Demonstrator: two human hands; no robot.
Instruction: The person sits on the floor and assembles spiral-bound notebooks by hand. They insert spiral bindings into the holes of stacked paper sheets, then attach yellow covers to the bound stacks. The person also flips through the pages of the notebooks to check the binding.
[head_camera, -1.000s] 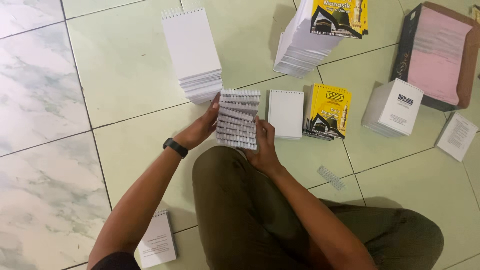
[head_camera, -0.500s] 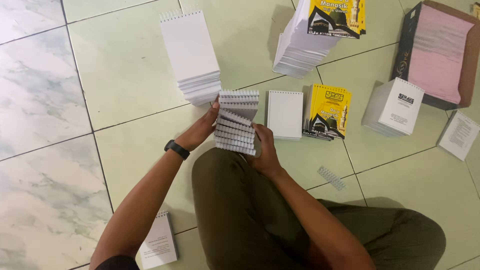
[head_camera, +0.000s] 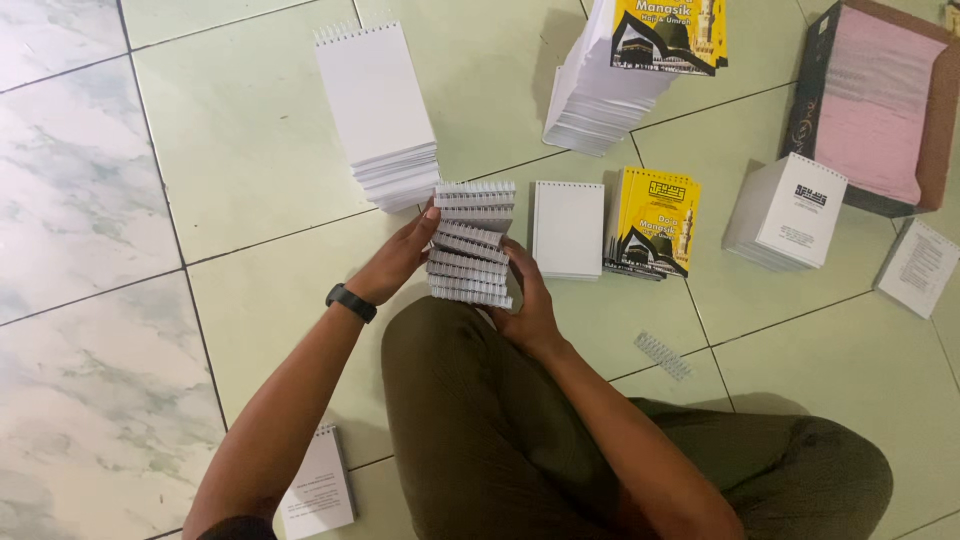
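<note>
Both hands grip a bunch of several small white spiral-bound notepads (head_camera: 470, 243), fanned so their wire bindings face up, held just above my knee. My left hand (head_camera: 400, 258), with a black wristband, holds the bunch's left side. My right hand (head_camera: 528, 300) clasps its right and lower edge. A tall pile of blank white spiral pads (head_camera: 380, 120) stands just beyond the left hand. A single white pad (head_camera: 567, 228) lies right of the bunch, next to a short stack of yellow-covered booklets (head_camera: 655, 222).
A tall stack topped by a yellow cover (head_camera: 625, 70) stands at the back. A box of pink sheets (head_camera: 880, 100) sits at top right, with white printed stacks (head_camera: 790, 212) (head_camera: 918, 266) below it. A loose wire coil (head_camera: 662, 355) and one pad (head_camera: 318, 488) lie on the tiled floor.
The bunch of pads has shifted slightly in my hands, fanning a little more; both hands keep their grip in about the same place.
</note>
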